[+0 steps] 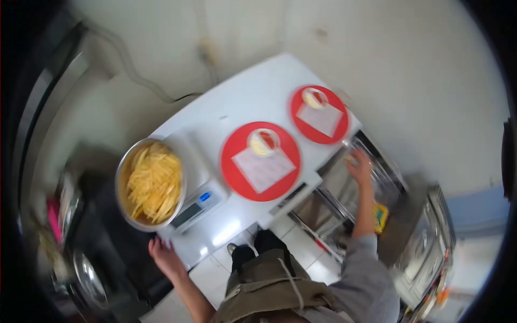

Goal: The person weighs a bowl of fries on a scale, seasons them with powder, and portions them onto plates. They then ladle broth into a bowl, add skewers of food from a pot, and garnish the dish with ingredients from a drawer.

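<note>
1. Counts: two red plates, one near the middle of the tabletop (253, 91) (232, 175) and one at its far right corner (300, 119). Each has one small sauce cup (263, 142) (314, 98) and one white paper sheet (264, 171) (321, 118). There's also one metal bowl (123, 177) heaped with fries (153, 183), sitting on one scale (196, 207) at the near left corner.
2. Room: the far left stretch of the tabletop is bare. The near edge is tight, since the bowl hangs over the left edge and the scale sits almost at the near one. A steel unit (323, 199) butts up against the right edge, and there's tiled floor below.
3. Left hand (164, 255): the fingers are loosely open with the tips against the near edge, right under the bowl and scale. It's got nothing in it.
4. Right hand (360, 167): it's reaching out past the right edge over the steel unit, fingers stretched toward a blurry rim. Can't tell if it's actually holding anything.
</note>
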`<state>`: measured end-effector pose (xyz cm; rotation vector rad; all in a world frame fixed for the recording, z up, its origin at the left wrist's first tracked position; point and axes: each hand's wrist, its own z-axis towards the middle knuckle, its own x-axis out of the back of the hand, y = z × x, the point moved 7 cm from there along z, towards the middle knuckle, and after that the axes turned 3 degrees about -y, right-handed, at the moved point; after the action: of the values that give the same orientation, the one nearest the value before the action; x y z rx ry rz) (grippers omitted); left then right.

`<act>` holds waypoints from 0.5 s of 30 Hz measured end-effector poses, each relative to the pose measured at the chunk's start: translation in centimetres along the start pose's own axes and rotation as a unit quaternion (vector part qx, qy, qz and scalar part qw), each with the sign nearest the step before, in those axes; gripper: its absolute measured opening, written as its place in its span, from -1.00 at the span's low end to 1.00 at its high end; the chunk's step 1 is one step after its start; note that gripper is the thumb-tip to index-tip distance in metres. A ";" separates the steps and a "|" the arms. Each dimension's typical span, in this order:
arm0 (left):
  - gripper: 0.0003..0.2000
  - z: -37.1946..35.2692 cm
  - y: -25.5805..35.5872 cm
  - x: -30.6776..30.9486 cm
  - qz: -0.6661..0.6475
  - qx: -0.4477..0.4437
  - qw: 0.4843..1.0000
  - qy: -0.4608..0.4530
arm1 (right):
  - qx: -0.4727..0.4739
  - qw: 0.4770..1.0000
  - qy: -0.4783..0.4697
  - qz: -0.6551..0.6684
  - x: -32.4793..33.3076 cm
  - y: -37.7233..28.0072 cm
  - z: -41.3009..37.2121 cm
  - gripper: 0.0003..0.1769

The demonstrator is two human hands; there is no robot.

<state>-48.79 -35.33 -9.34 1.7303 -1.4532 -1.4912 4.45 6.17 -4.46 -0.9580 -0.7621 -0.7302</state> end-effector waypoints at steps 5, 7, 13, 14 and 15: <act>-0.69 -1.1 1.2 -0.7 -0.004 -0.009 1.000 -0.011 | 0.144 0.912 0.155 0.353 5.5 -22.4 3.4 -0.63; -0.68 -1.6 2.3 -2.0 -0.017 -0.014 0.999 -0.024 | 0.187 0.887 0.088 0.413 4.9 -32.2 4.1 -0.45; -0.73 -2.0 8.1 -3.3 -0.010 -0.077 0.996 -0.038 | 0.136 0.897 -0.084 0.412 3.5 -43.1 1.3 -0.36; -0.72 -2.0 9.4 -3.3 0.007 -0.112 0.993 -0.032 | 0.142 0.889 -0.095 0.425 5.6 -41.3 -0.7 -0.36; -0.71 -2.1 10.3 -3.4 0.022 -0.147 0.989 -0.027 | -0.034 0.812 -0.207 0.544 7.6 -38.9 -3.6 -0.44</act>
<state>-50.85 -36.64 1.43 1.4841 -1.2161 -1.6464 -22.38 -13.71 17.27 -1.4253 -0.4208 0.4854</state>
